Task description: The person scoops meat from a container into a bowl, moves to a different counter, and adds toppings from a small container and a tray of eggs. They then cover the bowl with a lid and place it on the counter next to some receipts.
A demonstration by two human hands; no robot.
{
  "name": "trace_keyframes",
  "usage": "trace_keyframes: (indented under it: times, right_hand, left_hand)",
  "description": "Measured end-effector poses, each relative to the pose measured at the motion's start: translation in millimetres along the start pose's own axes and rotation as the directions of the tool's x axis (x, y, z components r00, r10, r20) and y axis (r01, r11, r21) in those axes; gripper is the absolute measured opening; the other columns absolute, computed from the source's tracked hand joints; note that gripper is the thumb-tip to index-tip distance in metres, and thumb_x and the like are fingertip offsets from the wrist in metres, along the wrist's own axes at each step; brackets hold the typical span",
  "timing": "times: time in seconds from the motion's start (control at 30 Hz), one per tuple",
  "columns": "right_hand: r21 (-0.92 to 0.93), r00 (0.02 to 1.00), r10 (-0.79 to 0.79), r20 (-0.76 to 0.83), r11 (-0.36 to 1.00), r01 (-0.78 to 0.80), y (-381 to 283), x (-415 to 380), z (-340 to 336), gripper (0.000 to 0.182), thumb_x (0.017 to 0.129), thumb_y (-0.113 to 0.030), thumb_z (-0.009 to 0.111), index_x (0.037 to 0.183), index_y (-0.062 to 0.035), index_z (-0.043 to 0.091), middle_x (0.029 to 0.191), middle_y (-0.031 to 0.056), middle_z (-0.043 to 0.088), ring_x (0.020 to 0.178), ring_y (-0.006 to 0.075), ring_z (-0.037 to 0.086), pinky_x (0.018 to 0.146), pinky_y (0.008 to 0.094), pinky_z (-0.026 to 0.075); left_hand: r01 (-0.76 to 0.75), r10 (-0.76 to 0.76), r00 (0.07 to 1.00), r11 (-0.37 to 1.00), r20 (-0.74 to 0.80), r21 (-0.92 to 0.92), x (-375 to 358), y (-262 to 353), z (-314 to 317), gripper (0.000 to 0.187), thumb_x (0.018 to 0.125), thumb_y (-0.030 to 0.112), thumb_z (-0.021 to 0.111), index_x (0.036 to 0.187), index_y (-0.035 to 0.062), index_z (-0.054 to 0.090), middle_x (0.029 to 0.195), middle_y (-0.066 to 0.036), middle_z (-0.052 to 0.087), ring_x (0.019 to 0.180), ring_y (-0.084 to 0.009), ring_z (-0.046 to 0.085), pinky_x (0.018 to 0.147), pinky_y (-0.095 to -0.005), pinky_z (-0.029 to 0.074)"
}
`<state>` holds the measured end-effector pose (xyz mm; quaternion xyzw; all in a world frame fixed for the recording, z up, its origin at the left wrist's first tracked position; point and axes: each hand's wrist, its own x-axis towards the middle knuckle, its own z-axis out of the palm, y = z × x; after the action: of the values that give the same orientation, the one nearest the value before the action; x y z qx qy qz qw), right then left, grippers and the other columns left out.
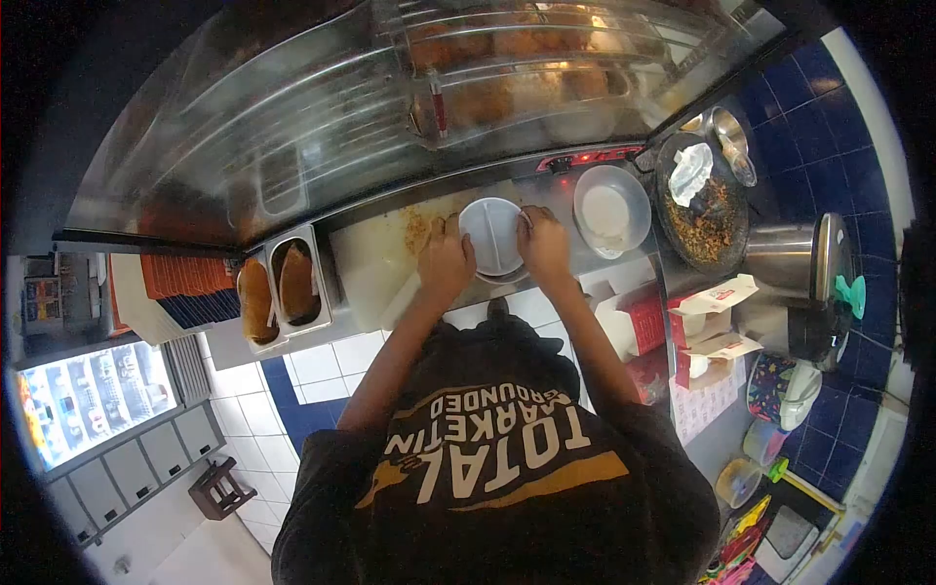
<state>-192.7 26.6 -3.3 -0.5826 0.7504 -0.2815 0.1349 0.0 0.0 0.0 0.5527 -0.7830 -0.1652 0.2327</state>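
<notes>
Both hands on white divided dish (481,255), center of frame, above bench (366,255).

L hand (448,259) grips its left rim, R hand (544,244) its right, fingers closed on edge; clear round container (634,203) just right, w/ white item inside.

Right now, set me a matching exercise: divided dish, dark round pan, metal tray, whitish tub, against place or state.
1. divided dish
2. dark round pan
3. metal tray
4. whitish tub

A. has crumpled white paper in it
B. just beyond the right hand
C. between both hands
D. left on the counter, brown contents

Pairs: 1-C, 2-A, 3-D, 4-B
</notes>
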Motion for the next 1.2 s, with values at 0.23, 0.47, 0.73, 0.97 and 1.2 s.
trace_keyframes:
  times: [0.23, 0.47, 0.73, 0.97, 1.2]
  right_hand:
    - [-0.131, 0.990, -0.029, -0.137, 0.991, 0.011, 8, -14, -15, 0.016, 0.089, -0.016, 0.064, 0.101, -0.0068, 0.068, 0.092, 0.0151, 0.064, 0.083, 0.0374, 0.067, 0.068, 0.0492, 0.055]
    - [-0.180, 0.991, -0.106, -0.076, 0.980, 0.091, 11, -20, -1, 0.029, 0.086, -0.013, 0.065, 0.114, -0.0063, 0.064, 0.104, 0.0138, 0.061, 0.093, 0.0344, 0.064, 0.068, 0.0477, 0.055]
    - [-0.067, 0.934, -0.357, 0.008, 0.932, 0.356, 22, -9, 12, 0.051, 0.088, -0.010, 0.058, 0.139, -0.0012, 0.051, 0.136, 0.0215, 0.054, 0.121, 0.0401, 0.054, 0.103, 0.0489, 0.043]
    - [-0.080, 0.864, -0.503, -0.010, 0.862, 0.500, 4, -19, -2, 0.035, 0.087, -0.014, 0.060, 0.120, -0.0044, 0.061, 0.119, 0.0205, 0.060, 0.109, 0.0412, 0.058, 0.097, 0.0518, 0.045]
    - [-0.058, 0.897, -0.365, 0.248, 0.919, 0.390, -17, -23, 1, 0.033, 0.088, -0.017, 0.063, 0.115, 0.0002, 0.061, 0.108, 0.0227, 0.063, 0.101, 0.0434, 0.062, 0.087, 0.0522, 0.051]
  left_hand:
    - [-0.037, 0.021, 0.987, 0.994, 0.156, 0.103, -9, 26, 11, 0.049, 0.089, 0.013, 0.059, 0.134, -0.0049, 0.049, 0.121, -0.025, 0.054, 0.108, -0.0410, 0.058, 0.086, -0.0529, 0.051]
    - [-0.442, 0.420, 0.886, 0.893, 0.198, 0.087, -18, 25, 9, 0.066, 0.092, 0.022, 0.056, 0.148, -0.0070, 0.035, 0.152, -0.027, 0.038, 0.142, -0.0404, 0.037, 0.121, -0.0515, 0.025]
    - [-0.440, 0.341, 0.852, 0.878, 0.398, 0.190, -21, 19, 16, 0.067, 0.096, 0.027, 0.049, 0.150, -0.0098, 0.031, 0.158, -0.026, 0.032, 0.150, -0.0364, 0.025, 0.122, -0.0566, 0.015]
    - [-0.394, 0.384, 0.892, 0.919, 0.240, -0.007, -34, 0, 30, 0.068, 0.096, 0.026, 0.052, 0.151, -0.0079, 0.030, 0.156, -0.025, 0.036, 0.149, -0.0343, 0.030, 0.121, -0.0618, 0.011]
    - [-0.200, 0.150, 0.737, 0.980, -0.660, -0.001, 3, -45, -181, 0.055, 0.093, 0.012, 0.054, 0.144, -0.0054, 0.044, 0.145, -0.025, 0.049, 0.139, -0.0397, 0.042, 0.118, -0.0510, 0.027]
